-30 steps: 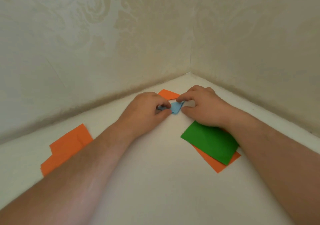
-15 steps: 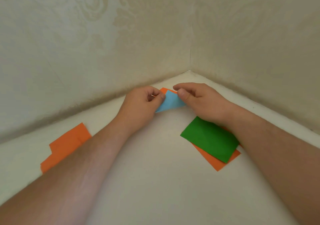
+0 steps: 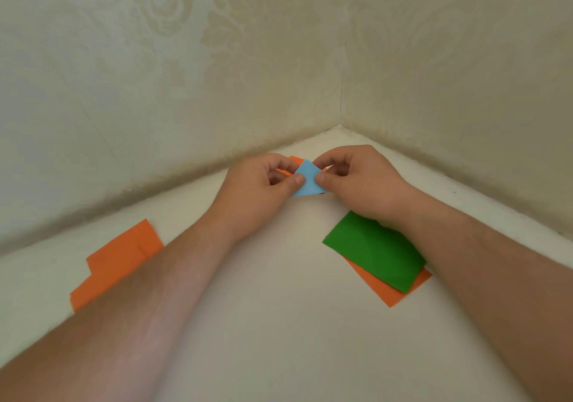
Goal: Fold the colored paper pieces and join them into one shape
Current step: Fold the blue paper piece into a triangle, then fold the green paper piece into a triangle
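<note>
A small folded light-blue paper piece (image 3: 307, 179) is held just above the white surface near the wall corner. My left hand (image 3: 263, 190) pinches its left edge between thumb and fingers. My right hand (image 3: 356, 181) pinches its right edge the same way. An orange paper piece (image 3: 297, 161) lies behind the blue one, mostly hidden by it and my fingers. A green sheet (image 3: 372, 249) lies on top of an orange sheet (image 3: 400, 290) under my right wrist. More orange sheets (image 3: 117, 262) lie stacked at the left.
The white surface (image 3: 279, 308) runs into a corner between two patterned beige walls (image 3: 186, 76). Bare surface lies between my forearms toward the front.
The blue piece has been lifted off the surface and turned up, showing a larger flat face. Both hands rose slightly and now pinch it from each side.
</note>
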Demonstrator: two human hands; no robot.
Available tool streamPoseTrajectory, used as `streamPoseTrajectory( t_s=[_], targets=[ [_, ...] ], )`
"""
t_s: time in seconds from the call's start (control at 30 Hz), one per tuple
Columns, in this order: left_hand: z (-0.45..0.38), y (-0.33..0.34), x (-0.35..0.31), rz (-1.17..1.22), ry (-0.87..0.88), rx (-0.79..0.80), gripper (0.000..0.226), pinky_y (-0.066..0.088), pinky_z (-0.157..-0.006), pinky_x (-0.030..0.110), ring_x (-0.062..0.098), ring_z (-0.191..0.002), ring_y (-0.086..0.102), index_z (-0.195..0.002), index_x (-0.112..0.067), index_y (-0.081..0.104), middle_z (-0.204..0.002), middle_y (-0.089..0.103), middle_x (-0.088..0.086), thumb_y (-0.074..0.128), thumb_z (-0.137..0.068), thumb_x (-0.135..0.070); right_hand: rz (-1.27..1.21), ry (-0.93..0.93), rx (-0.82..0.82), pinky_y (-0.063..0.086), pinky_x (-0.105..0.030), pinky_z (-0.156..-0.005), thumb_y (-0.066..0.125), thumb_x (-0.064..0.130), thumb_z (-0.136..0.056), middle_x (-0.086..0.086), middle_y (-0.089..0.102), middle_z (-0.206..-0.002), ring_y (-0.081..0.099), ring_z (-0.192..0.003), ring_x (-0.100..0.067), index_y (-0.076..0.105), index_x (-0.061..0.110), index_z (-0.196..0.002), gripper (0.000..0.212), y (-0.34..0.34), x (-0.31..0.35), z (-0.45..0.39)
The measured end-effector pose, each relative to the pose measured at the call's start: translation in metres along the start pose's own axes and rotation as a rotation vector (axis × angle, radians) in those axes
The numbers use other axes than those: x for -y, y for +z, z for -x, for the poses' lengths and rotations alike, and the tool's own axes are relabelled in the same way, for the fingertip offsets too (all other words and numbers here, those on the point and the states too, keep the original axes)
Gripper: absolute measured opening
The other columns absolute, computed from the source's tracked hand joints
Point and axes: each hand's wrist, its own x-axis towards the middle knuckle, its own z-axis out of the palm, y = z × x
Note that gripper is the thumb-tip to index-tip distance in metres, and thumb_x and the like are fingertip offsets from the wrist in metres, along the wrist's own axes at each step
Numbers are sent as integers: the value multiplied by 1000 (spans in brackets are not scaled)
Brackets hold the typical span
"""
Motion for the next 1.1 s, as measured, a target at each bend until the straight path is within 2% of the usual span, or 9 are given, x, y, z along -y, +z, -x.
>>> streamPoseTrajectory(
  t_s=[0.17, 0.33, 0.4, 0.5, 0.63, 0.8, 0.9, 1.0, 1.1],
  targets=[
    [-6, 1, 7, -180, 11, -103, 17, 46, -66, 21, -2, -73, 64, -92, -33, 65, -86, 73, -17, 80, -85, -37, 204, -56, 4, 46, -19, -74, 71, 21, -91, 18, 69, -89, 63, -82, 0, 68, 41, -115, 31, -3, 2, 2],
    [-12, 8, 8, -450, 111, -92, 6, 35, -64, 20, 5, -80, 55, -88, -34, 74, -95, 61, -9, 74, -89, -40, 348, -68, -22, 41, -15, -70, 70, 26, -91, 17, 67, -96, 59, -81, 2, 70, 37, -115, 26, -1, 0, 1],
    [-12, 8, 8, -512, 113, -58, 12, 39, -70, 27, 13, -88, 56, -99, -34, 77, -99, 56, -5, 68, -95, -39, 451, -95, -16, 39, -22, -73, 68, 30, -94, 11, 64, -100, 56, -83, -6, 70, 33, -118, 24, 0, 0, 0],
    [-9, 8, 7, -556, 119, -22, 21, 48, -79, 34, 16, -92, 57, -108, -34, 78, -101, 60, -4, 62, -97, -42, 618, -126, 33, 42, -32, -83, 59, 33, -100, 3, 55, -105, 54, -99, -20, 72, 34, -116, 20, -1, 0, 0],
    [-7, 8, 8, -577, 136, -24, 24, 52, -86, 38, 19, -95, 60, -113, -34, 77, -104, 64, -2, 59, -98, -38, 692, -74, 122, 47, -47, -99, 45, 28, -104, 7, 45, -106, 48, -115, -26, 69, 42, -124, 34, -4, 4, 3],
    [-9, 9, 11, -590, 135, -33, 32, 49, -88, 32, 17, -102, 59, -127, -33, 70, -111, 64, -5, 56, -98, -36, 635, -53, 166, 45, -45, -102, 42, 21, -103, 6, 45, -111, 48, -117, -26, 61, 42, -135, 42, -8, 5, 5],
    [-7, 9, 13, -501, 175, -99, 27, 48, -88, 30, 14, -99, 59, -121, -34, 69, -109, 62, -9, 56, -98, -27, 533, -77, 59, 45, -34, -95, 43, 12, -102, 2, 54, -113, 55, -108, -22, 65, 35, -131, 43, -19, 8, 7],
    [0, 8, 13, -396, 264, -180, 20, 44, -80, 22, 6, -87, 56, -106, -35, 70, -95, 57, -16, 58, -98, -21, 469, -107, -133, 43, -30, -87, 45, 12, -103, 1, 58, -112, 56, -102, -19, 71, 33, -120, 38, -40, 18, 13],
    [10, 8, 7, -376, 312, -84, 17, 44, -73, 20, 4, -77, 56, -103, -34, 72, -86, 59, -17, 60, -97, -24, 306, -100, -323, 40, -19, -68, 46, 11, -102, 4, 60, -108, 54, -80, -8, 73, 34, -112, 37, -62, 26, 22]
  ],
)
